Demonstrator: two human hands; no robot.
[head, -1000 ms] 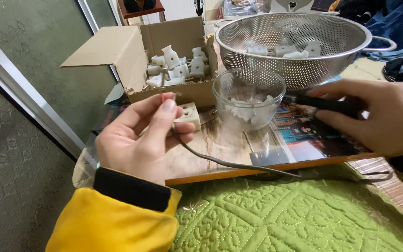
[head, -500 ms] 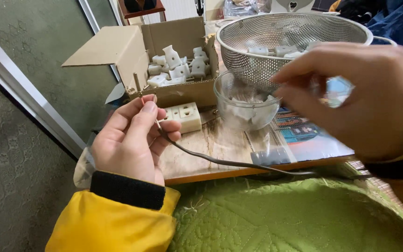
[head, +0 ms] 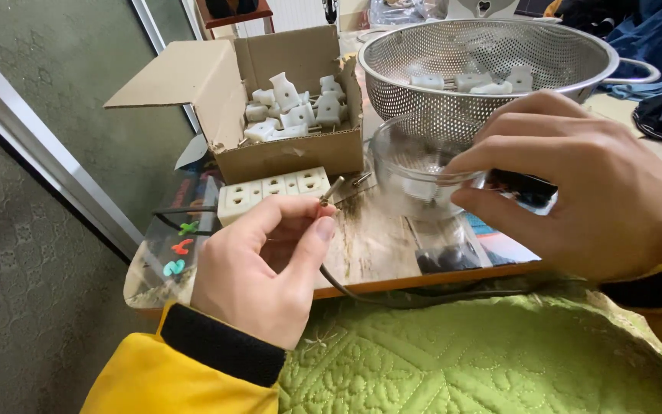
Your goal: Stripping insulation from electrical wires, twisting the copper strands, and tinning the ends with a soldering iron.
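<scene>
Now left hand [head: 258,268] pinching wire [head: 329,195]

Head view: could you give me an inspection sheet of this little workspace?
Surface: small low table, printed top, worn.
Job's things: left hand pinches a dark cable at its metal tip; right hand grips a dark-handled tool.
Clutter: cardboard box of white plug parts, white socket strip, glass bowl, metal colander.
Fingers: both hands closed on their things.
Cables: one, running over the green quilt.
Surroundings: grey-green carpet.
</scene>
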